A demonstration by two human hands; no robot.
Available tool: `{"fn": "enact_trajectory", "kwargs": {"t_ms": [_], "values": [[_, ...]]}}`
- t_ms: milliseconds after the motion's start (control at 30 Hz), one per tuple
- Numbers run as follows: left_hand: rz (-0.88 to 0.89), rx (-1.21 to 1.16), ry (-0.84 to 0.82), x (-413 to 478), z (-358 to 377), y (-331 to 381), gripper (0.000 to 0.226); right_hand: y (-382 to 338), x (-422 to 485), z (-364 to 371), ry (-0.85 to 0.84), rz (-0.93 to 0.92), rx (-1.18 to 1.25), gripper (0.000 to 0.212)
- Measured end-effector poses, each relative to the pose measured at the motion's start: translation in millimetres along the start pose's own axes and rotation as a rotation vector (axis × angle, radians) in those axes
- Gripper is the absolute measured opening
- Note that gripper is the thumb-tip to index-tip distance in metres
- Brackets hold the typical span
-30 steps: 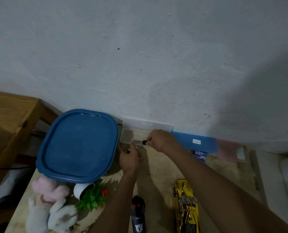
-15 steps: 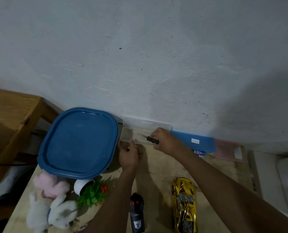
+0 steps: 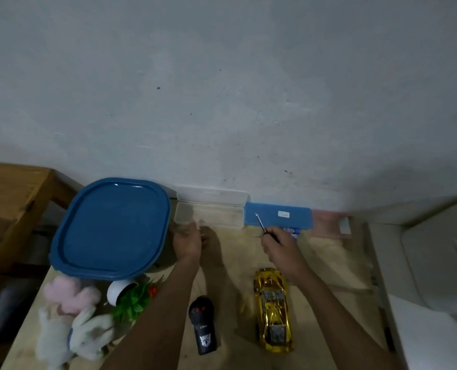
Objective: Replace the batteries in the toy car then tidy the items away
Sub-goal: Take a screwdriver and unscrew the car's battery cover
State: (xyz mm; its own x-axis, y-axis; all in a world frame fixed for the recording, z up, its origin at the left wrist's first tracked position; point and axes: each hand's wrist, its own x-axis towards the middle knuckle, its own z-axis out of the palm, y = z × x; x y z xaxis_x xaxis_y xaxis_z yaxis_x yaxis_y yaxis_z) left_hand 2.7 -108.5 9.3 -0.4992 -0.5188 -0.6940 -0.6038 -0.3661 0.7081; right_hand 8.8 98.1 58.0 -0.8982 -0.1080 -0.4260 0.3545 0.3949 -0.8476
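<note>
Now the right hand (image 3: 278, 247) pinches the screwdriver (image 3: 260, 222); the left hand (image 3: 188, 241) is blurred, state unclear. Turn the toy car (image 3: 274, 308) over and seat the tip squarely before twisting.

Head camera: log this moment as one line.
right hand: holds screwdriver | left hand: at open clear case, grip blurred | toy car: on table, untouched

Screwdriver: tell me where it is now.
Head view, right of centre: the screwdriver is pinched in the right hand, its tip toward the blue case, right of the open clear case and beyond the gold toy car.
</note>
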Motion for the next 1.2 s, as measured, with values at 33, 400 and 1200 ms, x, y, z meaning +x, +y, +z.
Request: {"fn": "enact_trajectory", "kwargs": {"t_ms": [33,400,1200], "values": [[0.007,0.0,-0.001,-7.8,2.3,0.7,0.054,8.2,-9.4,-5.4,0.02,0.012,0.047,0.015],[0.336,1.135,-0.45,-138.5,40.2,-97.0,0.111,102.7,-68.9,-54.3,0.269,0.063,-0.14,0.017],[0.097,0.415,-0.65,-160.3,0.0,-87.2,0.06,119.4,-70.4,-73.2,0.445,-0.007,-0.279,0.033]]}}
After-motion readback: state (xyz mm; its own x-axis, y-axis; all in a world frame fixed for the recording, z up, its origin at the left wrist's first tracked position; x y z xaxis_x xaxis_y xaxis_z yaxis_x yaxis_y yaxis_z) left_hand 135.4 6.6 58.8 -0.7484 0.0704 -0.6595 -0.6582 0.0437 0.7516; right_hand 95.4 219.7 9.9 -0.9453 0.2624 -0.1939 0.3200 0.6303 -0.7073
